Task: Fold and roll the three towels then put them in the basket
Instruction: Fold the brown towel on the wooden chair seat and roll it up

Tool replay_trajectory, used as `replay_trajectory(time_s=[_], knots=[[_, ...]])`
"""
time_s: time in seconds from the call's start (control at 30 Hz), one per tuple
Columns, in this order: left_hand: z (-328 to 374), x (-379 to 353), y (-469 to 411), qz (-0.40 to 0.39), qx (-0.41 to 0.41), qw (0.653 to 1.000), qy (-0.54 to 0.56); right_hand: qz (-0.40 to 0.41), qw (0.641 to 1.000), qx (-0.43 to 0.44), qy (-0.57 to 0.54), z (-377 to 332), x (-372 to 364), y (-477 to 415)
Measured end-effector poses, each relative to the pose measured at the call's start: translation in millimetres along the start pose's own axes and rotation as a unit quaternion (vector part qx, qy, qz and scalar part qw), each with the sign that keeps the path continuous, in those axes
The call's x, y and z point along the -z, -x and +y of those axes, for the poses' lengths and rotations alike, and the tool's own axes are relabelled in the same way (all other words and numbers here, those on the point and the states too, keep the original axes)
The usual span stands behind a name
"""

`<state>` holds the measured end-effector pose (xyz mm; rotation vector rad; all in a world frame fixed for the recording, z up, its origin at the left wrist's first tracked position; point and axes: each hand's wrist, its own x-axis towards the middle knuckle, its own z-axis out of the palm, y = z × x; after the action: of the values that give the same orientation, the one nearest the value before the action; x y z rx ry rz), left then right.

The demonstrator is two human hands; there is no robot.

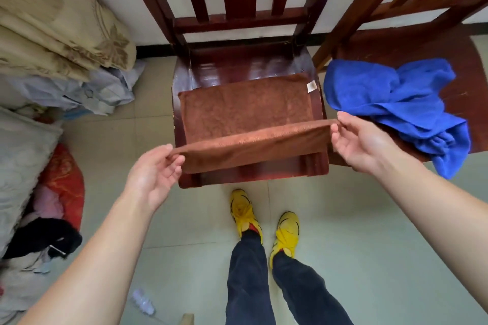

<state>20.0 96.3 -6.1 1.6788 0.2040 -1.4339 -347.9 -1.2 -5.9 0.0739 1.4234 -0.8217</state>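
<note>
The brown towel point(245, 111) lies on a wooden chair point(248, 66). The left hand point(155, 169) and right hand point(361, 142) each pinch a near corner, lifted. A blue towel point(396, 103) lies crumpled alongside.

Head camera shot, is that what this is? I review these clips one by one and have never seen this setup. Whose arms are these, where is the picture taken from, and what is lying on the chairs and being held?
Yes. There is no machine here: one wide-angle camera sits on a person's head and looks down, so you see their own arms and, below, their legs and yellow shoes.

The left hand and right hand each pinch one near corner of a brown towel. The towel's far part lies flat on the seat of a dark wooden chair; its near edge is lifted.

On a second chair to the right lies a crumpled blue towel, partly hanging over the seat's front edge. No basket or third towel is clearly in view.
</note>
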Motion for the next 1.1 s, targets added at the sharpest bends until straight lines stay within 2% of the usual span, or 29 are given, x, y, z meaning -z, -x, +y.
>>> replay_trajectory(time_s=[0.17,0.37,0.47,0.53,0.57,0.6,0.63,0.7,0.77,0.83,0.93,1.03,1.1], knots=[[50.2,-47.6,-60.5,-0.001,0.024,1.0,0.019,0.002,1.0,0.011,-0.007,-32.6,-58.1,-51.2],[68.1,-78.9,-127.4,0.004,0.064,0.998,-0.007,0.03,0.999,0.007,0.043,-38.8,-98.7,-105.6],[70.2,-88.3,-138.1,0.022,0.003,0.999,-0.035,0.058,0.99,0.054,0.119,-28.9,-103.2,-113.0],[65.7,-97.8,-133.5,0.077,-0.092,0.986,-0.118,0.123,0.955,0.161,0.217,-14.7,-109.2,-106.7],[59.9,-104.7,-129.6,0.096,-0.141,0.972,-0.161,0.137,0.935,0.206,0.255,-4.1,-116.6,-101.7],[51.7,-112.4,-124.9,0.092,-0.17,0.961,-0.196,0.118,0.932,0.214,0.268,10.2,-126.3,-96.8],[42.4,-120.5,-119.7,0.063,-0.171,0.958,-0.222,0.076,0.944,0.183,0.266,26.9,-137.7,-91.3],[25.5,-131.8,-114.0,-0.015,-0.109,0.959,-0.26,-0.034,0.965,0.043,0.255,57.1,-162.1,-84.4],[18.3,-128.5,-117.9,-0.039,-0.041,0.964,-0.259,-0.107,0.962,-0.06,0.244,65.8,-171.3,-91.8],[20.0,-118.3,-126.5,-0.03,-0.017,0.976,-0.216,-0.084,0.983,-0.048,0.157,41.9,-162.5,-111.3],[21.9,-108.2,-130.0,-0.044,-0.016,0.98,-0.191,0.012,0.999,0.036,0.01,-19.7,-129.6,-133.7],[14.2,-115.2,-121.4,-0.029,-0.03,0.982,-0.183,0.071,0.994,0.084,0.015,-50.7,-104.1,-131.7],[0.6,-115.4,-110.4,-0.027,-0.015,0.984,-0.176,0.042,0.997,0.069,0.01,-34.4,-104.2,-121.1]])
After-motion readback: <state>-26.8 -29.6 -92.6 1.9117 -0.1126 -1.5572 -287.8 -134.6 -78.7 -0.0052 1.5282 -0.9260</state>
